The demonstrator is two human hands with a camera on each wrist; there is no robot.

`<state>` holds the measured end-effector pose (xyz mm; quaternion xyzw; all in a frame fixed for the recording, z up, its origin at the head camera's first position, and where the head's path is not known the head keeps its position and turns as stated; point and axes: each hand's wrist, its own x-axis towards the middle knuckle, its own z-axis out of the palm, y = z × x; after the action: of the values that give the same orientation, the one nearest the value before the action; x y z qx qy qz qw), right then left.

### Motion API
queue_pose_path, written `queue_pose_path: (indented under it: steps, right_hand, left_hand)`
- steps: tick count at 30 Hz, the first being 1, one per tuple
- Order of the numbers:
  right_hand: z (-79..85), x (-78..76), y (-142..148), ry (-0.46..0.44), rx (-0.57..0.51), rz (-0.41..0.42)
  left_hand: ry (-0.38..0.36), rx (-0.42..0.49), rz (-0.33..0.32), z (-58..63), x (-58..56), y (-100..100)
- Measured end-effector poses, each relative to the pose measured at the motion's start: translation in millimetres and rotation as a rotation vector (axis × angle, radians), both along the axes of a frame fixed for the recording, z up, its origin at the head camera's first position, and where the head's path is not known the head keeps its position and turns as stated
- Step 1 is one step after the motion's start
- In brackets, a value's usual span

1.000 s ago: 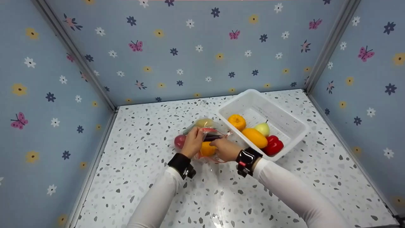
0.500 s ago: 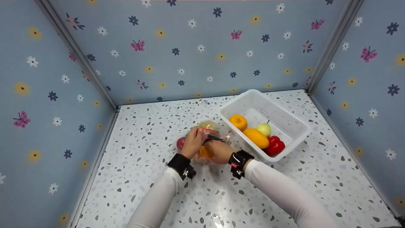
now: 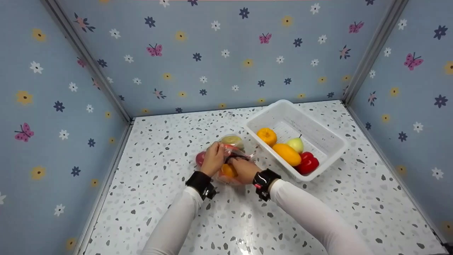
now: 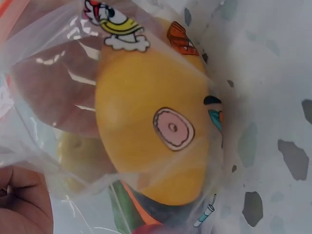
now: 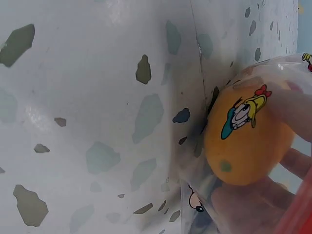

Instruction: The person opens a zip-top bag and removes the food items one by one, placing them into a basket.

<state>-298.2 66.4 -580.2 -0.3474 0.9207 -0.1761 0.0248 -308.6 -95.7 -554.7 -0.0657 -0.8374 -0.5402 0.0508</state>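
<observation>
A clear zip bag [image 3: 238, 153] with a red seal strip and cartoon prints stands mouth-open between the hands. My left hand [image 3: 212, 158] grips its edge beside the strip. My right hand [image 3: 244, 170] reaches inside the bag, its fingers and thumb around an orange [image 3: 229, 171]. Through the printed plastic, the orange [image 5: 248, 131] shows a green spot in the right wrist view, held low by the table. A pale yellow oval item [image 3: 231, 141] sits behind the strip, and a dark red round item [image 3: 200, 158] shows left of my left hand, partly covered.
A white perforated basket [image 3: 318, 132] stands to the right of the hands. In it are a small orange pumpkin [image 3: 267, 136], a yellow mango-like fruit [image 3: 287, 154], a pale green pear [image 3: 296, 145] and a red bell pepper [image 3: 308, 163]. Flowered panels [image 3: 212, 53] enclose the speckled table [image 3: 170, 141].
My right hand has moved left and into the bag with the orange. My left hand stays at the bag's edge. The basket and its contents have not moved.
</observation>
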Motion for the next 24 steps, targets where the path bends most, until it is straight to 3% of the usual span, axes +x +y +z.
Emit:
queue_pose_path:
  steps: [6,10,17,24]
  right_hand:
    - [1.7,8.2,0,-0.081,0.041,-0.038]
    - [-1.3,8.8,-1,-0.084,0.063,-0.046]
    - [-0.9,11.6,3,-0.152,0.117,-0.127]
    - [1.7,10.7,6,-0.198,0.134,-0.131]
  left_hand:
    - [0.059,-0.086,0.006,-9.2,-3.2,-3]
    - [0.072,-0.116,-0.008,-11.6,-3.4,-4]
    - [0.039,-0.151,-0.044,-11.5,-1.5,-3]
    - [0.024,-0.146,-0.05,-12.8,0.1,-2]
